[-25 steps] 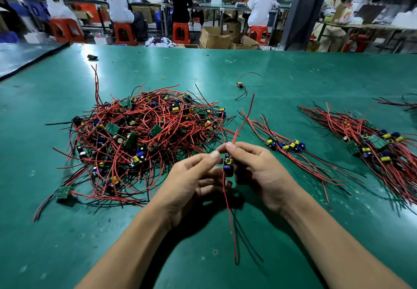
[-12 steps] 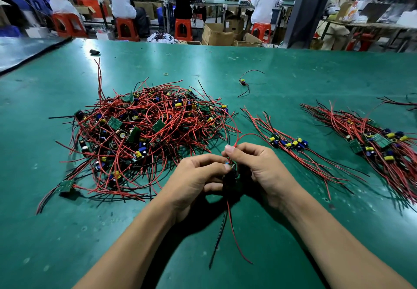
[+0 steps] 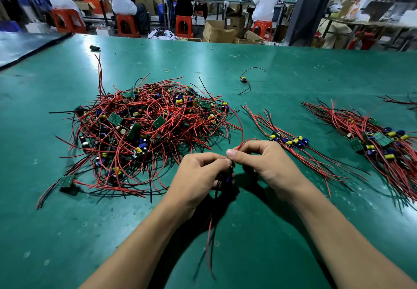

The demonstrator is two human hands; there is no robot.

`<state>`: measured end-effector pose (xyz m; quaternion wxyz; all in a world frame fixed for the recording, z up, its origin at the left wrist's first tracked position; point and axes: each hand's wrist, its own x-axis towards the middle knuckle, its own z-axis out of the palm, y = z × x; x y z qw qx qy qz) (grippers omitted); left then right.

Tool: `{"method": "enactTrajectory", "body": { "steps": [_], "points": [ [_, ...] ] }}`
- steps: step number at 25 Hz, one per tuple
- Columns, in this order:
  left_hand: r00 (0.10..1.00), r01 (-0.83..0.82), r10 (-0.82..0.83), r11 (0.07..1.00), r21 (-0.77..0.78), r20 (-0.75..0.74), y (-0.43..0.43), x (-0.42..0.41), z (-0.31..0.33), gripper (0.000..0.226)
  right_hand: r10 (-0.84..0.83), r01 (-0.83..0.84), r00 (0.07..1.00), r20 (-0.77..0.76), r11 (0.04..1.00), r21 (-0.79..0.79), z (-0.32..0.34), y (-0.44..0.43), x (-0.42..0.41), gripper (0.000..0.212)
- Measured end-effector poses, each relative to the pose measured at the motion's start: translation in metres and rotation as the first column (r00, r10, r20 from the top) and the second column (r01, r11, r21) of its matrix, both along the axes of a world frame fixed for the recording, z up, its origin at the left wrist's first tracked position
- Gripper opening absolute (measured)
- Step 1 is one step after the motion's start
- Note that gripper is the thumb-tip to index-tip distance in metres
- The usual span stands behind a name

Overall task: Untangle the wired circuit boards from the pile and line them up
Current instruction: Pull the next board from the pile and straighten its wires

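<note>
- The green table (image 3: 293,63) is carrying all the things.
- The big pile (image 3: 144,135) is lying on the left part of the table. It is a messy heap of red and black wires with little green boards mixed in.
- A long row (image 3: 372,135) of boards is lying at the far right, with its wires all pointing much the same way.
- A short row (image 3: 291,141) is lying between the big pile and the long row, just behind the right hand (image 3: 266,164).
- The left hand (image 3: 198,176) is curling its fingers in and pinching a small board (image 3: 229,176), near the front edge of the pile.
- The right hand is touching the left hand at the fingertips. Its thumb and first finger are pinching a red wire (image 3: 241,128).
- The small board is sitting between the two hands and is mostly hidden. Its thin wires are hanging down toward the person.
- The red wire is looping up from the right hand and reaching back to the edge of the pile.
- A lone board (image 3: 243,79) with curly wires is lying by itself farther back on the table.
</note>
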<state>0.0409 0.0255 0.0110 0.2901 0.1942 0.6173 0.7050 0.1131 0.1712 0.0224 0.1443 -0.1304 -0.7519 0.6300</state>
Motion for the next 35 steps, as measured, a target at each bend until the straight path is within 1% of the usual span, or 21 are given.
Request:
{"method": "enactTrajectory", "body": {
  "steps": [3, 6, 7, 8, 9, 11, 13, 15, 17, 19, 21, 23, 24, 25, 26, 28, 29, 32, 35],
  "points": [
    [0.997, 0.0, -0.004, 0.999, -0.054, -0.075, 0.002, 0.003, -0.001, 0.018, -0.088, 0.089, 0.996, 0.021, 0.996, -0.032, -0.007, -0.002, -0.002, 0.025],
    [0.99, 0.017, -0.032, 0.993, -0.113, -0.136, 0.002, 0.004, -0.001, 0.014, -0.242, 0.24, 0.97, 0.013, 0.968, 0.069, -0.017, -0.001, -0.009, 0.025],
    [0.99, 0.017, -0.033, 0.993, -0.116, -0.137, 0.003, 0.004, -0.001, 0.013, -0.276, 0.275, 0.961, -0.001, 0.958, 0.087, -0.019, -0.002, -0.012, 0.024],
    [0.99, 0.016, -0.032, 0.993, -0.113, -0.134, 0.003, 0.004, -0.001, 0.013, -0.298, 0.298, 0.954, -0.013, 0.953, 0.061, -0.021, -0.003, -0.015, 0.022],
    [0.991, 0.018, -0.032, 0.994, -0.11, -0.127, 0.003, 0.003, 0.0, 0.013, -0.308, 0.308, 0.951, -0.018, 0.951, -0.014, -0.022, -0.005, -0.018, 0.02],
    [0.993, 0.032, -0.043, 0.994, -0.102, -0.106, 0.003, 0.003, 0.002, 0.013, -0.318, 0.306, 0.948, -0.024, 0.928, -0.213, -0.023, -0.009, -0.023, 0.019],
    [0.993, 0.048, -0.059, 0.993, -0.108, -0.099, 0.003, 0.004, 0.004, 0.013, -0.354, 0.315, 0.935, -0.04, 0.874, -0.37, -0.02, -0.009, -0.029, 0.023],
    [0.995, 0.054, -0.062, 0.993, -0.108, -0.077, 0.002, 0.005, 0.006, 0.014, -0.38, 0.303, 0.923, -0.063, 0.815, -0.494, -0.015, -0.005, -0.031, 0.021],
    [0.995, 0.066, -0.073, 0.991, -0.116, -0.062, 0.0, 0.004, 0.007, 0.017, -0.412, 0.285, 0.909, -0.068, 0.73, -0.621, -0.011, 0.003, -0.031, 0.02],
    [0.994, 0.079, -0.089, 0.987, -0.137, -0.071, 0.0, 0.005, 0.008, 0.018, -0.44, 0.281, 0.896, -0.057, 0.661, -0.696, -0.009, 0.011, -0.028, 0.02],
    [0.994, 0.083, -0.092, 0.987, -0.141, -0.059, -0.001, 0.003, 0.009, 0.02, -0.425, 0.237, 0.902, -0.071, 0.627, -0.742, -0.008, 0.015, -0.027, 0.021],
    [0.994, 0.093, -0.1, 0.986, -0.138, -0.045, -0.001, 0.003, 0.009, 0.022, -0.375, 0.159, 0.922, -0.099, 0.597, -0.786, -0.006, 0.015, -0.026, 0.023],
    [0.994, 0.094, -0.1, 0.987, -0.132, -0.044, -0.001, 0.004, 0.009, 0.023, -0.352, 0.13, 0.929, -0.113, 0.597, -0.792, -0.006, 0.015, -0.026, 0.024],
    [0.995, 0.091, -0.097, 0.988, -0.124, -0.04, -0.002, 0.003, 0.009, 0.023, -0.341, 0.126, 0.932, -0.124, 0.624, -0.771, -0.006, 0.016, -0.026, 0.025],
    [0.995, 0.09, -0.094, 0.989, -0.114, -0.034, -0.002, 0.003, 0.009, 0.023, -0.346, 0.151, 0.929, -0.132, 0.679, -0.719, -0.006, 0.017, -0.025, 0.024],
    [0.993, 0.106, -0.11, 0.988, -0.111, -0.036, -0.003, 0.002, 0.009, 0.024, -0.392, 0.253, 0.908, -0.147, 0.794, -0.552, -0.01, 0.018, -0.024, 0.018],
    [0.989, 0.129, -0.136, 0.984, -0.124, -0.053, -0.004, 0.002, 0.009, 0.024, -0.42, 0.306, 0.894, -0.157, 0.828, -0.47, -0.012, 0.019, -0.024, 0.014],
    [0.969, 0.191, -0.215, 0.963, -0.189, -0.118, -0.005, -0.001, 0.01, 0.022, -0.476, 0.426, 0.856, -0.201, 0.87, -0.247, -0.02, 0.022, -0.025, 0.006],
    [0.968, 0.186, -0.216, 0.959, -0.215, -0.124, -0.005, -0.002, 0.009, 0.018, -0.513, 0.532, 0.812, -0.278, 0.847, -0.007, -0.025, 0.025, -0.024, 0.002]
  ]
}}
